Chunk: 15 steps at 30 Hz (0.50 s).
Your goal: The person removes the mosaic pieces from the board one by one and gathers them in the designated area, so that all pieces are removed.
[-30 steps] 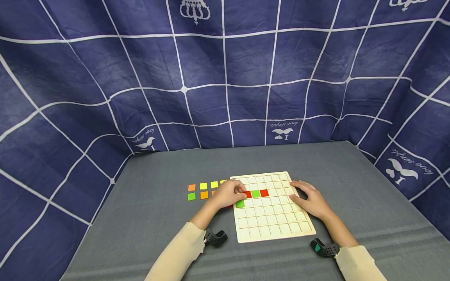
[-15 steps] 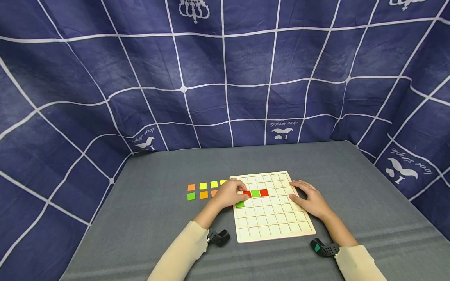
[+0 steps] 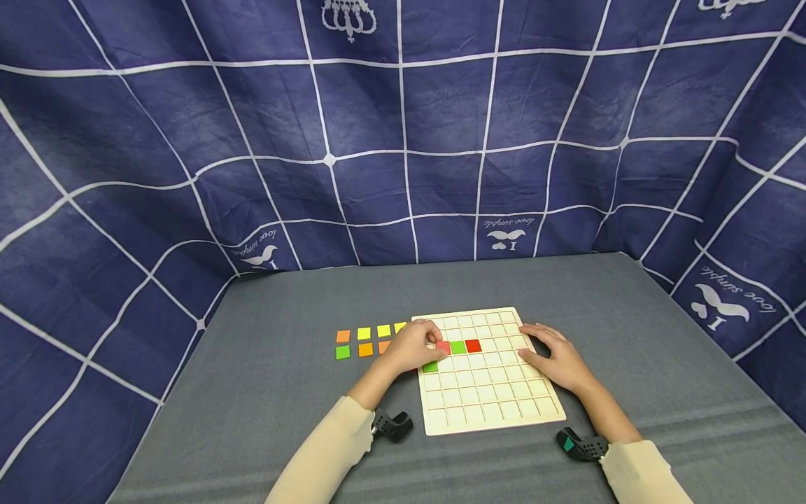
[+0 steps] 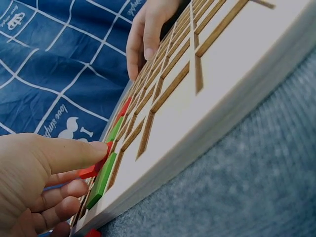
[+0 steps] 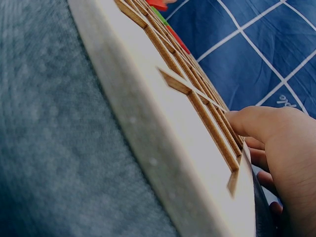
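While we scan left to right: loose spare tiles [image 3: 364, 341] at 9 o'clock of wooden grid board [image 3: 497, 413], handy for grabbing. Our left hand [image 3: 412, 346] has fingertip pressing red tile [image 4: 95, 168] half-tilted into cell, other fingers loosely curled, nothing gripped. Green tile [image 3: 457, 346] and another red one [image 3: 473, 345] sit at its 3 o'clock. Our right hand [image 3: 557, 358] lies flat, fingers relaxed, on board's 3 o'clock edge, probably pinning it.
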Tool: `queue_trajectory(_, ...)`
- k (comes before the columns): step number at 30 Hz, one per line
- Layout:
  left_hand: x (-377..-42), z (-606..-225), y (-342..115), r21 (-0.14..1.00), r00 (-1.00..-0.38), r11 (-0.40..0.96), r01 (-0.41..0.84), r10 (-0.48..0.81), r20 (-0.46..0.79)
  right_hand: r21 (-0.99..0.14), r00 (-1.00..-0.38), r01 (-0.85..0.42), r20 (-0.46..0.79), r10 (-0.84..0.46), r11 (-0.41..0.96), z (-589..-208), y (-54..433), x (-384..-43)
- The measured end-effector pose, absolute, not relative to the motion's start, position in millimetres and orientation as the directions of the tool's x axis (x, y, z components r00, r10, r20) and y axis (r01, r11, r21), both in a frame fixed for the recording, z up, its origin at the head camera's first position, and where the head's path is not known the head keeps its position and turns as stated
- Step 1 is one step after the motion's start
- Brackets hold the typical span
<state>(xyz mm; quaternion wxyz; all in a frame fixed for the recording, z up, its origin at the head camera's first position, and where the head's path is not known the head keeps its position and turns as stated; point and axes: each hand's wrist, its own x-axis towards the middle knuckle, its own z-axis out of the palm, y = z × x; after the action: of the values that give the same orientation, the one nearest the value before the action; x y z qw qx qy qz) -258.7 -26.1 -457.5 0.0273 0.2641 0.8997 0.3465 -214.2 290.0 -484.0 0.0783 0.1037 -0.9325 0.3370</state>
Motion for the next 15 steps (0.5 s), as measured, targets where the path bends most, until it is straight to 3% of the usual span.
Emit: queue_trajectory(15,-255.6,-454.4,-31.0,0.731,-0.857,0.529,0.430,0.493,0.147,-0.606,-0.967,-0.243,0.212,-0.141,0.758,-481.6,287.9,-212.7)
